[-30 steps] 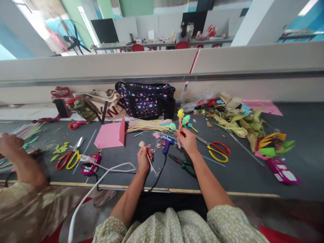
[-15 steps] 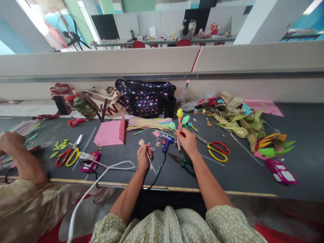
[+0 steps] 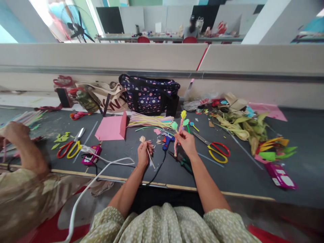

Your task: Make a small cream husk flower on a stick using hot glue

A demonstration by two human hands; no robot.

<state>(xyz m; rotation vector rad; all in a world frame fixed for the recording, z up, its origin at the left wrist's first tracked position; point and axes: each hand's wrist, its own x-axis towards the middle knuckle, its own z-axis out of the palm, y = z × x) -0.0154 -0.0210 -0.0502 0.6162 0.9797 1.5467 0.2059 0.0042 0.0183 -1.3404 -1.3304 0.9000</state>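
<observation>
My left hand (image 3: 143,153) is closed round a thin stick with a pale cream flower head (image 3: 142,138) on top; the stick's lower end slants out below the fingers. In my right hand (image 3: 186,141) I pinch a pink-wrapped stem (image 3: 175,147) that carries a yellow flower (image 3: 183,114) at its tip. Green flowers (image 3: 174,126) stand close beside this stem; whether they are joined to it I cannot tell. A blue glue gun (image 3: 167,140) lies between my hands. Under my right hand and wrist are dark green pliers (image 3: 186,165), partly covered.
Red-and-yellow scissors (image 3: 214,148) lie to the right, another pair (image 3: 72,145) to the left. Pink box (image 3: 111,127), pipe cleaners (image 3: 149,120) and a dotted bag (image 3: 149,94) stand behind. Dried husks (image 3: 238,125) fill the right. A white cable (image 3: 96,179) crosses near a co-worker's arm (image 3: 30,148).
The pink stem in my right hand now tilts more, its lower end further left. My left hand keeps its hold on the flower stick. The camera view has shifted slightly.
</observation>
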